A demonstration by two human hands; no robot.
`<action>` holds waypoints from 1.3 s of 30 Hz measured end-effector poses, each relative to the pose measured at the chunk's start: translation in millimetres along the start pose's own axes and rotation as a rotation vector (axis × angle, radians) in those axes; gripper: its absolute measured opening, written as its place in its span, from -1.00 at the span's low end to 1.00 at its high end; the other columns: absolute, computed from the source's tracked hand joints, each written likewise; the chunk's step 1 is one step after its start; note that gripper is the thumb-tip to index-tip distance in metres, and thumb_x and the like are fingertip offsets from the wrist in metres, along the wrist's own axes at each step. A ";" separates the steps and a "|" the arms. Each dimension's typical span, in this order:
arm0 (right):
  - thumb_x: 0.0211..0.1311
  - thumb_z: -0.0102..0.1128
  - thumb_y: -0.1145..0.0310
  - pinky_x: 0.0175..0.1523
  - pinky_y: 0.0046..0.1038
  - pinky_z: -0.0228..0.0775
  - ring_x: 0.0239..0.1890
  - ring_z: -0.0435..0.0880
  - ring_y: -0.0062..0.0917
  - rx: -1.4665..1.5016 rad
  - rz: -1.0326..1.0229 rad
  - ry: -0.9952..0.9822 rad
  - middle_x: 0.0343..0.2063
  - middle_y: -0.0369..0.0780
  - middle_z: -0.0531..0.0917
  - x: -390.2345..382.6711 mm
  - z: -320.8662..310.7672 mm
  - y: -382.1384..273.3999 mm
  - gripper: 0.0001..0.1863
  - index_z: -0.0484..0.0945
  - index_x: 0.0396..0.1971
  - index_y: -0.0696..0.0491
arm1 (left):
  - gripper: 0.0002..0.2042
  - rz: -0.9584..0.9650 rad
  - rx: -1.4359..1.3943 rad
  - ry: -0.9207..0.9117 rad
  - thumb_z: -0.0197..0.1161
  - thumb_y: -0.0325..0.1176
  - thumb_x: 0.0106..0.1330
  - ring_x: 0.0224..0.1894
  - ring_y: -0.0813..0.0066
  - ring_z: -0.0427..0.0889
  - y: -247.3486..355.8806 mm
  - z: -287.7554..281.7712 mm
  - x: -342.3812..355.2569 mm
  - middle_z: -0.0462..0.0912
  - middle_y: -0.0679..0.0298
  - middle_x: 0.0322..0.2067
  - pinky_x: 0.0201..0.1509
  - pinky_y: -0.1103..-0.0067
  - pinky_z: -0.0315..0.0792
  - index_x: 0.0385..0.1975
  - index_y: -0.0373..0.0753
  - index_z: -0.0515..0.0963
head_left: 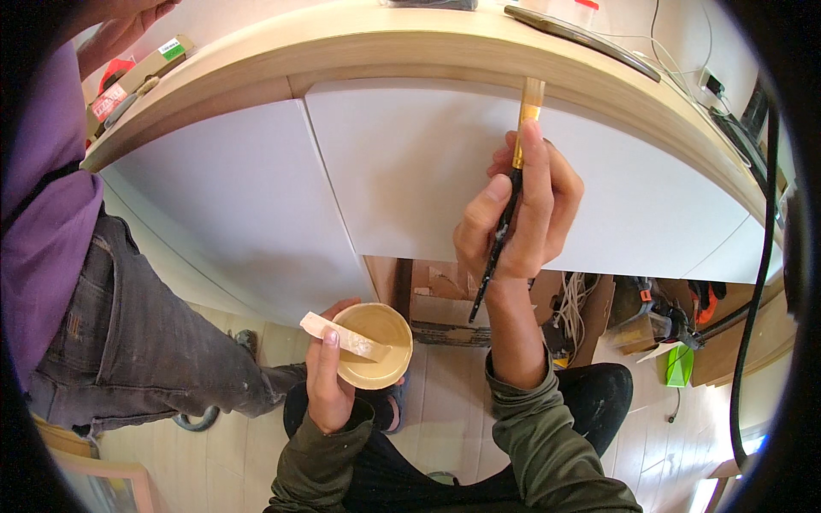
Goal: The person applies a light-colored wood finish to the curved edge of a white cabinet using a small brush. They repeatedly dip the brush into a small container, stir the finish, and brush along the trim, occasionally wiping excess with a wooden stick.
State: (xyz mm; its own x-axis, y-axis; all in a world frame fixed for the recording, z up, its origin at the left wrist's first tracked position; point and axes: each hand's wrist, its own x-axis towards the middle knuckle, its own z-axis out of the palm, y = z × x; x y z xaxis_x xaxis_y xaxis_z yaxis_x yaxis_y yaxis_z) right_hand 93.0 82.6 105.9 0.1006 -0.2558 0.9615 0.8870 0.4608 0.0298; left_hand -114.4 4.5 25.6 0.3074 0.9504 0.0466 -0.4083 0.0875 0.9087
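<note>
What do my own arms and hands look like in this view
Both arms wear creased, dark olive-green sleeves; the right one ends partway along the forearm. Your left hand and right hand are ungloved, with short nails.

The right hand (528,209) is raised forward in a pinch, while the left hand (328,386) curls lower.

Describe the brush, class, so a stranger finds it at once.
Start at the wooden counter curving across the top, with white panels below it. Right of centre, the right hand grips the brush, bristles toward the counter. Its black handle and gold collar distinguish it from the left hand's cup and stick.
</note>
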 end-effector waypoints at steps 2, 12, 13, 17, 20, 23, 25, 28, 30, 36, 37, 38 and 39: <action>0.03 0.08 0.70 -0.35 -0.55 0.45 -0.37 0.53 -0.49 -0.010 -0.013 0.000 -0.22 -0.03 0.53 0.2 0.2 1.2 -0.51 0.51 0.06 0.42 | -0.44 0.001 -0.006 -0.005 -0.19 -0.03 0.51 -0.15 0.10 0.69 -0.8 -1.3 0.4 0.49 -0.08 0.00 -0.27 0.32 0.70 0.25 -0.43 0.17; 0.26 -0.08 0.63 -0.35 -0.53 0.51 -0.42 0.56 -0.54 -0.047 -0.004 -0.017 -0.16 -0.04 0.51 0.3 -3.2 1.1 -0.56 0.46 0.15 0.32 | -0.46 0.041 0.075 0.052 -0.18 -0.06 0.51 -0.12 0.12 0.67 -0.2 1.2 -0.4 0.47 -0.07 0.03 -0.28 0.34 0.71 0.24 -0.44 0.20; 0.26 -0.08 0.62 -0.35 -0.53 0.51 -0.43 0.56 -0.54 -0.049 -0.005 -0.015 -0.16 -0.04 0.51 0.4 -3.1 1.3 -0.56 0.46 0.15 0.32 | -0.46 0.038 0.073 0.042 -0.18 -0.06 0.51 -0.12 0.12 0.67 0.5 1.4 -0.4 0.47 -0.07 0.03 -0.28 0.34 0.71 0.24 -0.44 0.20; 0.27 -0.08 0.60 -0.35 -0.51 0.49 -0.43 0.55 -0.54 -0.033 0.022 -0.006 -0.16 -0.03 0.51 -0.1 -2.7 -0.4 -0.57 0.46 0.15 0.32 | -0.45 0.028 0.020 0.020 -0.17 -0.06 0.51 -0.16 0.11 0.68 -1.9 0.1 0.3 0.48 -0.09 0.00 -0.29 0.34 0.71 0.24 -0.44 0.20; 0.30 -0.09 0.57 -0.35 -0.51 0.48 -0.44 0.55 -0.54 -0.023 0.018 -0.001 -0.17 -0.04 0.50 -0.2 -3.3 1.2 -0.57 0.45 0.15 0.32 | -0.44 0.035 0.030 0.021 -0.17 -0.05 0.50 -0.19 0.11 0.69 -2.9 1.9 1.5 0.50 -0.09 -0.02 -0.31 0.34 0.71 0.24 -0.45 0.19; 0.10 0.04 0.67 -0.36 -0.52 0.47 -0.41 0.54 -0.49 0.040 0.042 0.034 -0.21 -0.02 0.52 0.0 -6.7 -1.4 -0.54 0.50 0.06 0.43 | -0.44 0.017 0.013 0.016 -0.17 -0.03 0.50 -0.20 0.10 0.70 -3.2 2.7 0.6 0.50 -0.10 -0.03 -0.32 0.33 0.71 0.24 -0.45 0.19; 0.10 0.05 0.65 -0.36 -0.52 0.47 -0.41 0.54 -0.49 0.041 0.039 0.022 -0.21 -0.02 0.53 -0.5 -8.1 -0.9 -0.55 0.50 0.06 0.42 | -0.44 0.010 0.012 0.001 -0.19 -0.03 0.51 -0.19 0.10 0.70 -2.9 2.8 0.5 0.50 -0.10 -0.02 -0.33 0.32 0.72 0.24 -0.45 0.18; 0.11 0.05 0.65 -0.35 -0.53 0.47 -0.41 0.54 -0.49 0.048 0.035 0.028 -0.21 -0.02 0.53 -0.2 -7.2 0.7 -0.55 0.50 0.06 0.42 | -0.45 0.053 0.076 0.036 -0.20 -0.04 0.52 -0.19 0.08 0.70 -1.5 5.6 0.4 0.50 -0.11 -0.02 -0.34 0.31 0.72 0.24 -0.45 0.19; 0.10 0.05 0.65 -0.34 -0.52 0.47 -0.40 0.55 -0.48 0.053 0.040 0.034 -0.22 -0.02 0.53 -0.1 -6.8 0.8 -0.55 0.51 0.05 0.42 | -0.45 0.052 0.077 0.030 -0.21 -0.04 0.52 -0.18 0.08 0.70 -1.2 5.3 0.7 0.50 -0.11 -0.02 -0.34 0.30 0.72 0.24 -0.44 0.19; 0.12 0.05 0.63 -0.26 -0.46 0.50 -0.33 0.57 -0.41 0.009 -0.005 -0.048 -0.19 -0.01 0.54 -1.6 -6.2 -4.2 -0.56 0.51 0.05 0.39 | -0.47 0.042 0.067 0.041 -0.20 -0.06 0.52 -0.14 0.08 0.68 -1.3 4.6 1.9 0.49 -0.09 0.00 -0.33 0.31 0.72 0.24 -0.44 0.19; 0.18 0.02 0.61 -0.25 -0.47 0.51 -0.31 0.57 -0.42 0.001 -0.036 -0.080 -0.17 -0.01 0.53 0.0 -5.1 -6.4 -0.57 0.49 0.09 0.37 | -0.47 0.035 0.050 0.051 -0.20 -0.07 0.52 -0.13 0.09 0.68 -2.1 4.2 2.2 0.49 -0.09 0.01 -0.33 0.31 0.72 0.24 -0.43 0.19; 0.24 -0.02 0.59 -0.24 -0.49 0.52 -0.29 0.58 -0.43 -0.007 -0.067 -0.111 -0.15 -0.01 0.53 0.7 -3.6 -8.6 -0.57 0.47 0.12 0.35 | -0.46 0.018 0.045 0.033 -0.19 -0.05 0.51 -0.12 0.10 0.67 -2.8 2.9 2.5 0.50 -0.07 0.00 -0.34 0.30 0.72 0.24 -0.42 0.20; 0.22 0.00 0.60 -0.22 -0.47 0.52 -0.27 0.58 -0.41 0.001 -0.068 -0.114 -0.16 -0.01 0.54 1.0 -1.5 -10.7 -0.56 0.47 0.12 0.35 | -0.45 0.002 0.039 0.011 -0.18 -0.03 0.50 -0.10 0.11 0.67 -3.4 1.8 4.1 0.51 -0.05 0.00 -0.35 0.29 0.73 0.25 -0.40 0.21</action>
State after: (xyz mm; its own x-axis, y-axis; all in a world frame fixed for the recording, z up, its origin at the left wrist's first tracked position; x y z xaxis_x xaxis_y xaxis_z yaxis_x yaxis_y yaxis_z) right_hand 84.3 76.2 106.1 -0.0122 -0.1883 0.9820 0.8896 0.4463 0.0966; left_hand -110.3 7.5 23.4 0.2967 0.9539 0.0444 -0.3748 0.0736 0.9242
